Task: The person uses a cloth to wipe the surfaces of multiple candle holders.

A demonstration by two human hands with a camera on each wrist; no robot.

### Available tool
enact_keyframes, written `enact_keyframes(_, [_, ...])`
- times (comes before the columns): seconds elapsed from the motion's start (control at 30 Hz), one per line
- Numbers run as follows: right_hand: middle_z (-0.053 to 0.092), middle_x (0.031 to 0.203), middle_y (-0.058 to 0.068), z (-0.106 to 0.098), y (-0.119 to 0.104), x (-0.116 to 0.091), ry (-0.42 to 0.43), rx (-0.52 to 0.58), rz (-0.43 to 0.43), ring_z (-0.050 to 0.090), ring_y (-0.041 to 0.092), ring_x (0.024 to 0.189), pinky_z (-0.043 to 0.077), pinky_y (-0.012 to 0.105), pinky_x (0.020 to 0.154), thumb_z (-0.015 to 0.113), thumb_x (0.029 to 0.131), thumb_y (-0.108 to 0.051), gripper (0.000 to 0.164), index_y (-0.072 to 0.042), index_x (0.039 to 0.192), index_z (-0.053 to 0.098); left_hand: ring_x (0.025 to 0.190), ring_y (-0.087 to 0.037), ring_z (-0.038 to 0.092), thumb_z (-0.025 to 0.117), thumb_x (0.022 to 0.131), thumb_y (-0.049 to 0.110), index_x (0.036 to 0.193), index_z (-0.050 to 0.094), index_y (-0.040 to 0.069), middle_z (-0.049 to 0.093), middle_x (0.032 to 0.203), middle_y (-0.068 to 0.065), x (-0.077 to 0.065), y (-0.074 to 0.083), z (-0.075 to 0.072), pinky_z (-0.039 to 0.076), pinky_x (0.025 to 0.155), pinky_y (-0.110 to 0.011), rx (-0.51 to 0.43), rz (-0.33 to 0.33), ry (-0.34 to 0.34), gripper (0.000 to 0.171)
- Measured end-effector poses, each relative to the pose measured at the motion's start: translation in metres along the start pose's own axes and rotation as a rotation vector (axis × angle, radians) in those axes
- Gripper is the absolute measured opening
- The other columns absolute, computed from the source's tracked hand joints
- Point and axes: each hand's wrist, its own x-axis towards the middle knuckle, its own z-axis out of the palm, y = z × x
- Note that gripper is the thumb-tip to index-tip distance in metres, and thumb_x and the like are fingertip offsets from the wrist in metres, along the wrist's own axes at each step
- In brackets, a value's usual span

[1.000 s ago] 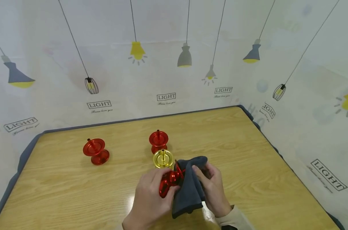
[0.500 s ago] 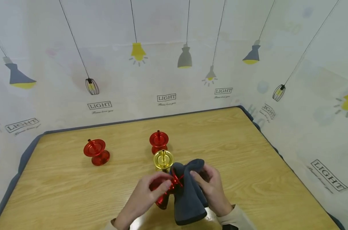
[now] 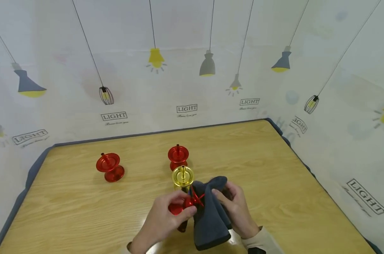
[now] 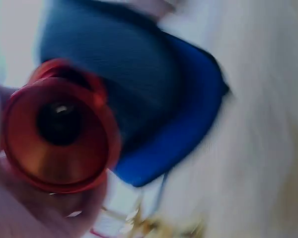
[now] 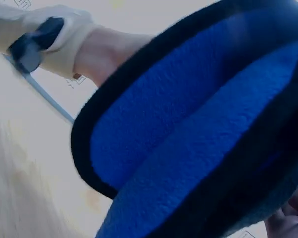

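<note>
In the head view my left hand (image 3: 161,215) holds a shiny red candle holder (image 3: 189,202) tilted on its side, thumb and fingers around its base and stem. Its dish end reaches into a folded dark grey-blue cloth (image 3: 209,218). My right hand (image 3: 238,210) pinches this cloth near its top, thumb in front, the other fingers partly hidden behind it. The left wrist view shows the hollow underside of the red base (image 4: 84,153) beside the cloth (image 4: 109,59). In the right wrist view the cloth's bright blue lining (image 5: 154,119) and black edging hang in a fold.
A gold candle holder (image 3: 183,176) stands just beyond my left hand, with a red candle holder (image 3: 178,155) right behind it. Another red candle holder (image 3: 109,164) stands at the left. The wooden table (image 3: 243,151) meets a lamp-patterned wall covering (image 3: 179,84) at the back and right.
My left fingers shift on the red candle holder and its base turns, dipping lower and then rising. The cloth has wrapped further around the dish end; the right hand keeps its hold.
</note>
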Motion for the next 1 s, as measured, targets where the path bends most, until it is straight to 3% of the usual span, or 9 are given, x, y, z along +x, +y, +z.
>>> enact_keyframes(0.07, [0.072,0.099,-0.002,0.001,0.002,0.000,-0.012,-0.011,-0.012,0.067,0.012,0.092,0.057,0.026,0.082,0.060,0.098,-0.002,0.013,0.001,0.109,0.066,0.084,-0.010,0.069,0.070,0.096,0.031,0.111,0.071,0.002,0.076,0.097,-0.014,0.002,-0.001,-0.008,0.056,0.074,-0.022,-0.152,-0.145,-0.112,0.033])
enact_keyframes(0.13, [0.072,0.097,-0.002,0.002,0.004,0.000,0.016,-0.027,0.007,0.067,0.012,0.090,0.057,0.026,0.080,0.062,0.097,-0.003,0.014,0.004,0.109,0.065,0.086,-0.011,0.069,0.067,0.099,0.029,0.114,0.070,0.000,0.075,0.098,-0.014,0.002,-0.005,-0.008,0.056,0.076,-0.022,-0.135,-0.132,-0.127,0.033])
enact_keyframes(0.37, [0.071,0.097,0.002,0.009,0.010,0.001,0.244,0.043,0.153,0.068,0.015,0.090,0.059,0.028,0.077,0.065,0.096,-0.006,0.021,0.007,0.114,0.064,0.093,-0.015,0.065,0.094,0.071,0.022,0.115,0.064,0.005,0.066,0.104,-0.004,-0.003,-0.016,0.024,0.059,0.082,-0.032,0.674,0.406,0.305,0.056])
enact_keyframes(0.5, [0.071,0.098,0.005,0.012,0.010,0.001,0.268,0.080,0.201,0.068,0.017,0.091,0.059,0.030,0.077,0.066,0.095,-0.006,0.024,0.007,0.115,0.063,0.087,-0.019,0.065,0.097,0.059,0.017,0.103,0.066,0.007,0.065,0.096,-0.005,-0.003,-0.016,0.031,0.058,0.076,-0.032,0.873,0.507,0.441,0.055])
enact_keyframes(0.63, [0.071,0.097,0.004,0.014,0.008,0.000,0.221,0.067,0.204,0.068,0.016,0.090,0.059,0.030,0.077,0.066,0.096,-0.007,0.023,0.006,0.114,0.064,0.085,-0.014,0.066,0.090,0.071,0.017,0.107,0.067,0.006,0.069,0.097,-0.003,-0.007,-0.014,0.024,0.058,0.074,-0.028,0.697,0.417,0.337,0.044])
enact_keyframes(0.77, [0.071,0.098,0.003,0.012,0.003,0.000,0.133,0.030,0.188,0.069,0.017,0.090,0.060,0.032,0.077,0.063,0.099,-0.010,0.022,0.004,0.116,0.063,0.091,-0.011,0.067,0.073,0.094,0.026,0.117,0.068,0.006,0.072,0.104,-0.004,-0.005,-0.009,0.005,0.057,0.080,-0.023,0.174,0.092,0.034,0.030])
enact_keyframes(0.83, [0.072,0.098,0.003,0.011,0.001,0.000,0.098,0.016,0.180,0.069,0.017,0.090,0.060,0.032,0.076,0.062,0.100,-0.011,0.020,0.002,0.115,0.064,0.093,-0.011,0.067,0.064,0.101,0.030,0.120,0.067,0.007,0.073,0.107,-0.004,-0.004,-0.006,-0.002,0.055,0.083,-0.022,0.035,-0.041,-0.044,0.031])
enact_keyframes(0.9, [0.071,0.097,0.002,0.011,-0.001,0.001,0.105,0.009,0.163,0.068,0.016,0.089,0.060,0.031,0.076,0.062,0.100,-0.011,0.017,-0.001,0.112,0.065,0.096,-0.012,0.067,0.066,0.099,0.031,0.124,0.065,0.006,0.072,0.111,-0.005,-0.004,-0.005,-0.002,0.056,0.085,-0.023,0.078,-0.009,-0.048,0.035])
enact_keyframes(1.0, [0.071,0.095,0.001,0.015,-0.001,0.001,0.171,0.031,0.141,0.068,0.015,0.087,0.060,0.031,0.075,0.063,0.099,-0.010,0.013,-0.003,0.110,0.066,0.095,-0.014,0.066,0.080,0.086,0.023,0.123,0.063,0.004,0.069,0.109,-0.004,-0.005,-0.006,0.009,0.058,0.083,-0.028,0.435,0.266,0.110,0.045])
